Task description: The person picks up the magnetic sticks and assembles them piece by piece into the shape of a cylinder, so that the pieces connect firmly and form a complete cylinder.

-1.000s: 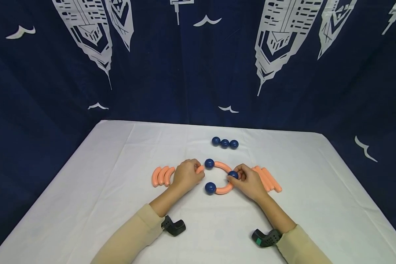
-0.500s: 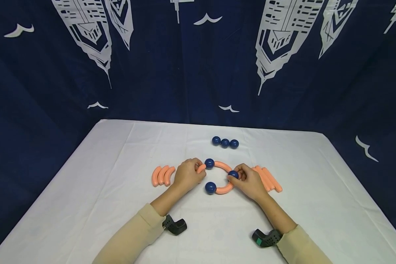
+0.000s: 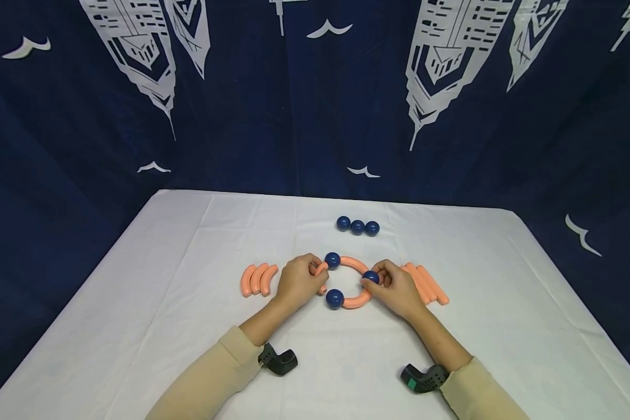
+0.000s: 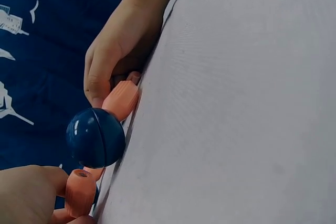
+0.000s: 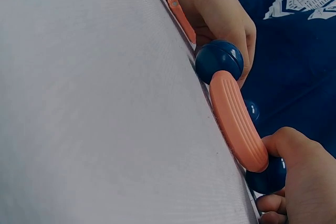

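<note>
Two curved orange rods, the far one [image 3: 354, 264] and the near one [image 3: 357, 301], join three blue balls into an arc open to the left. My right hand [image 3: 400, 289] pinches the ball [image 3: 370, 278] at the arc's right side. Between the thumb and fingers of my left hand [image 3: 298, 281] is another curved orange rod [image 4: 80, 192]. One end of it lies close by the far ball [image 3: 332, 260]; whether they touch I cannot tell. Left of the near ball [image 3: 335, 299], the rod's other end stops short of it.
Several curved orange rods [image 3: 259, 279] lie side by side left of my left hand. Straight orange rods [image 3: 432, 284] lie right of my right hand, partly hidden by it. Three loose blue balls [image 3: 357, 227] sit in a row farther back on the white tablecloth [image 3: 231, 233].
The rod in my left hand has moved a little right to the far ball and turned, so its lower end now shows below my fingers. My right hand has stayed put.
</note>
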The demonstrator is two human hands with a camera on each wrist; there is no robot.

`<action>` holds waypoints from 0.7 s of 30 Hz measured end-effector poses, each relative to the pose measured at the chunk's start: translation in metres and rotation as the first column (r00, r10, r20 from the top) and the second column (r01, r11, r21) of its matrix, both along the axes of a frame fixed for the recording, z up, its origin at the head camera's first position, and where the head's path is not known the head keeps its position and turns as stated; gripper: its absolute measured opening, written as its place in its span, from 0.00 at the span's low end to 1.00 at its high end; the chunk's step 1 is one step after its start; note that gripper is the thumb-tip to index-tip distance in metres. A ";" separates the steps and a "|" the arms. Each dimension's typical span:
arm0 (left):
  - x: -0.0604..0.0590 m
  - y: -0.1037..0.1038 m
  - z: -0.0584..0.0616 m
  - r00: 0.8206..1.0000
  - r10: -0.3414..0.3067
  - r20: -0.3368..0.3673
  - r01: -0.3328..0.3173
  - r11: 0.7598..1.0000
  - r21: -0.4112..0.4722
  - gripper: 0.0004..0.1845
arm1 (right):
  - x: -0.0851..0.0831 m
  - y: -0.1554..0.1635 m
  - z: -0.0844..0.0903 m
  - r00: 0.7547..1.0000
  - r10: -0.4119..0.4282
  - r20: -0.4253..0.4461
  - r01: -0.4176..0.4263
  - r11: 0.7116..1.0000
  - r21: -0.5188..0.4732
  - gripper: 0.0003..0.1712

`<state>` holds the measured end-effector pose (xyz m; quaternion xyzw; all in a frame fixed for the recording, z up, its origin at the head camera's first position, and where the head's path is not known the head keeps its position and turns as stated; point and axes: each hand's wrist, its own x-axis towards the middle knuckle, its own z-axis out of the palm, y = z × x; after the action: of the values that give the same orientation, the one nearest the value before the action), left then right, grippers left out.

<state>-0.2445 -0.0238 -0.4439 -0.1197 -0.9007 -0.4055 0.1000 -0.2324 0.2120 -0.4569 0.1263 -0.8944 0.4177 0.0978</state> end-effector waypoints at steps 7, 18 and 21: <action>0.001 0.002 -0.002 1.000 0.014 -0.025 -0.014 1.000 -0.020 0.09 | 0.000 -0.001 0.000 1.000 -0.002 0.010 0.002 1.000 -0.001 0.15; 0.003 0.002 -0.002 0.999 0.008 -0.033 -0.009 1.000 -0.021 0.08 | 0.000 0.000 0.000 1.000 0.008 -0.011 -0.008 1.000 -0.007 0.13; 0.003 0.003 -0.003 0.999 0.015 -0.042 -0.016 0.999 -0.039 0.08 | 0.000 0.000 0.000 1.000 0.015 -0.023 -0.015 1.000 -0.009 0.13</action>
<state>-0.2412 -0.0212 -0.4470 -0.1230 -0.9072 -0.3841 0.1194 -0.2323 0.2119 -0.4568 0.1375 -0.8903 0.4211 0.1056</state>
